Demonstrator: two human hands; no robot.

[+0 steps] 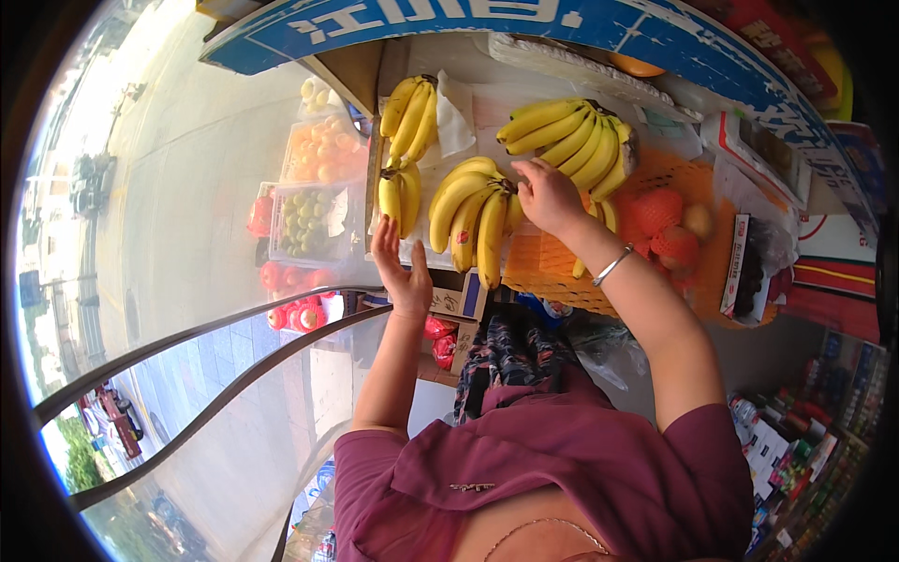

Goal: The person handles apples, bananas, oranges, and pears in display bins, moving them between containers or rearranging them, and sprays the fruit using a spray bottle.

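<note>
My left hand (404,270) has its fingers apart and holds nothing I can see. Its fingertips reach the lower end of a small banana bunch (399,197); whether they touch it is unclear. My right hand (551,193), a silver bangle on its wrist, is between two larger bunches. Its slightly bent fingers hover by the dark stem of the middle banana bunch (472,211), with no grip visible. Just above that hand lies the large right bunch (569,137). Another bunch (409,116) rests at the stall's upper left, and more bananas (604,218) are partly hidden behind my right forearm.
Orange foam netting (534,260) covers the counter's right side, beneath red-netted fruit (660,211). A box of dark fruit (744,274) stands farther right. Past clear plastic sheeting (211,175) on the left sits a crate of green fruit (305,218). A blue sign board (435,21) borders the far edge.
</note>
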